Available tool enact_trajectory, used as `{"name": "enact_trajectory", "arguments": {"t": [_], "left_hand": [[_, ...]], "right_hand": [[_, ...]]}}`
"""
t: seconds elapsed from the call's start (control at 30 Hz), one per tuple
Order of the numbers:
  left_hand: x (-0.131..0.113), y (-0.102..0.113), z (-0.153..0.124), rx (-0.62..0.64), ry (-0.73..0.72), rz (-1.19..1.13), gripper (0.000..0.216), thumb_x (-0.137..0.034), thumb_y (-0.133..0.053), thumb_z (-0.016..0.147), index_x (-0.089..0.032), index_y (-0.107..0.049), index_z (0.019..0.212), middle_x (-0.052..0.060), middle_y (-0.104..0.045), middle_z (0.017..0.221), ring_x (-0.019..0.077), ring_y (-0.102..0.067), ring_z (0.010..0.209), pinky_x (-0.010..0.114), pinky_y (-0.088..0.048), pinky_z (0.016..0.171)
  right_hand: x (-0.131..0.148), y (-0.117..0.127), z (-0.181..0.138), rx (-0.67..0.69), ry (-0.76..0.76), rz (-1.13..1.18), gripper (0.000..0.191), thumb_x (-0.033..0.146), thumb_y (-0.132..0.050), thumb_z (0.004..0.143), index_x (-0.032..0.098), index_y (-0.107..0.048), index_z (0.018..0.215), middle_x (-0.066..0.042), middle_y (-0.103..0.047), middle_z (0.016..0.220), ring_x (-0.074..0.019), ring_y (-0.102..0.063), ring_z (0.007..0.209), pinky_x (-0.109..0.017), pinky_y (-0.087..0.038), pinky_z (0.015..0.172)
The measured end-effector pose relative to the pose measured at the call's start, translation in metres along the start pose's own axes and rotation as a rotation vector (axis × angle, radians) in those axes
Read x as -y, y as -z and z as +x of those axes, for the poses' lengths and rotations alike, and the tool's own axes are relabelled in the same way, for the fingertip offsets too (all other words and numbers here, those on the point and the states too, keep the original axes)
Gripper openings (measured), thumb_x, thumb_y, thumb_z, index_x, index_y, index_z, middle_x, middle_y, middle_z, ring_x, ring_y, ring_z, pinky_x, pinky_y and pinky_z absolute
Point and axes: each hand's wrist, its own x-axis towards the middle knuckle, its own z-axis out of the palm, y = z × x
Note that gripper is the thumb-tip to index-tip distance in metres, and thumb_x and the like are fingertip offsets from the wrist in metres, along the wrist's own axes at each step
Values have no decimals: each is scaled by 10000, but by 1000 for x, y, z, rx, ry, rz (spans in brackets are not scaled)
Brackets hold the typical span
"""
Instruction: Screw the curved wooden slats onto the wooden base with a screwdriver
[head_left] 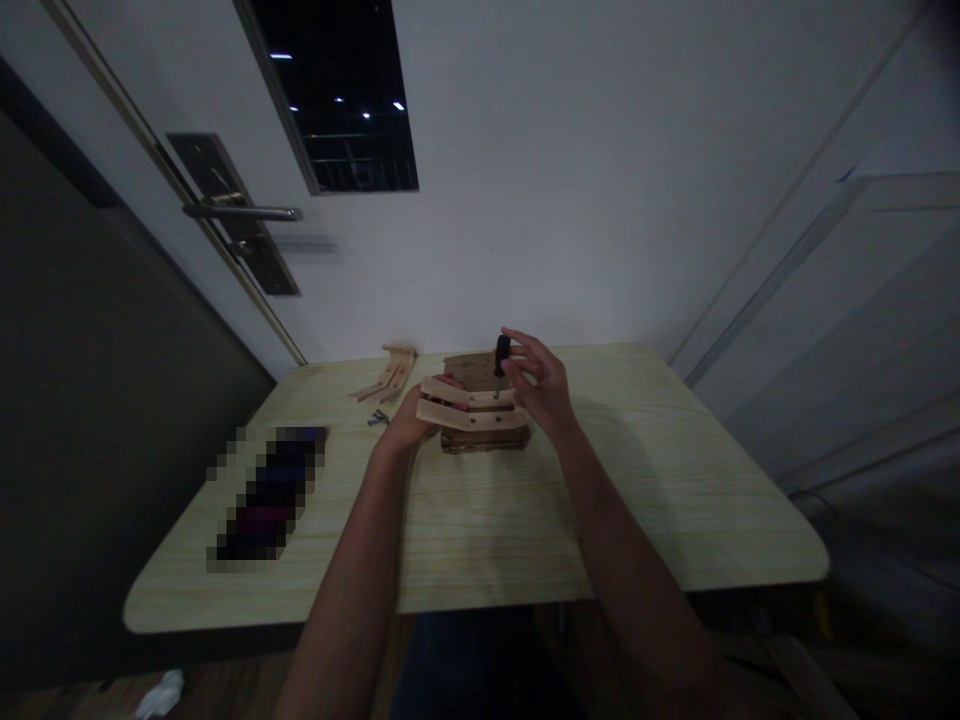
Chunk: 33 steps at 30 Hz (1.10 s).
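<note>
Our right hand (541, 390) closes its fingers (523, 343) round the screwdriver (501, 356), upright on the wooden slats (472, 418) at mid-bench (487, 530). Our left hand (409, 425) grips their 9 o'clock end. If that grip loosens, we judge the tip could skid and gouge wood.

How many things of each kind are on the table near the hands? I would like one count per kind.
Screwdriver, in the right hand: 1
Light wooden slats, held by the left hand: 2
Darker wooden base under them: 1
Loose wooden pieces, far left: 2, it seems
Small metal fasteners: 1 cluster, too small to count
Total: 7, counting the cluster as one
</note>
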Motion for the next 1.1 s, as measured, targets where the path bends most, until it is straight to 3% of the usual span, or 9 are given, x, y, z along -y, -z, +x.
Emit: {"name": "enact_trajectory", "arguments": {"t": [0.2, 0.47, 0.6, 0.8, 1.1], "left_hand": [[0, 1, 0, 20, -44, 42, 410, -367, -822, 558, -157, -672, 877, 58, -720, 874, 209, -682, 789, 327, -550, 737], [-5, -2, -2, -11, -13, 56, 425, -369, -829, 538, -146, -668, 862, 52, -717, 822, 199, -668, 733, 311, -541, 691], [-4, -2, -2, -7, 11, -5, 438, -363, -848, 513, -139, -674, 846, 46, -715, 792, 187, -666, 696, 305, -547, 674], [-2, 0, 0, -3, -12, -4, 446, -361, -853, 499, -140, -681, 847, 53, -719, 823, 204, -676, 751, 327, -549, 725], [-2, 0, -2, 19, -29, 55, 412, -367, -808, 555, -141, -660, 867, 53, -712, 815, 207, -671, 730, 329, -545, 698]], "right_hand": [[1, 0, 0, -36, -40, -29, 440, 430, -699, 789, 310, -623, 1205, -23, -683, 1036, -175, -699, 828, -366, -600, 779], [-1, 0, 2, -59, 3, -74, 441, 399, -731, 748, 316, -651, 1174, -5, -676, 996, -140, -646, 726, -351, -594, 767], [1, 0, 2, -56, 26, -81, 389, 393, -671, 804, 302, -645, 1181, -23, -679, 1036, -147, -662, 752, -365, -588, 788], [4, 2, 1, 28, 56, -38, 368, 434, -591, 865, 287, -617, 1202, -47, -701, 1076, -208, -676, 992, -421, -555, 919], [2, 1, 0, -7, 67, -69, 426, 454, -595, 875, 290, -567, 1268, -40, -685, 1025, -169, -694, 840, -344, -565, 786]]}}
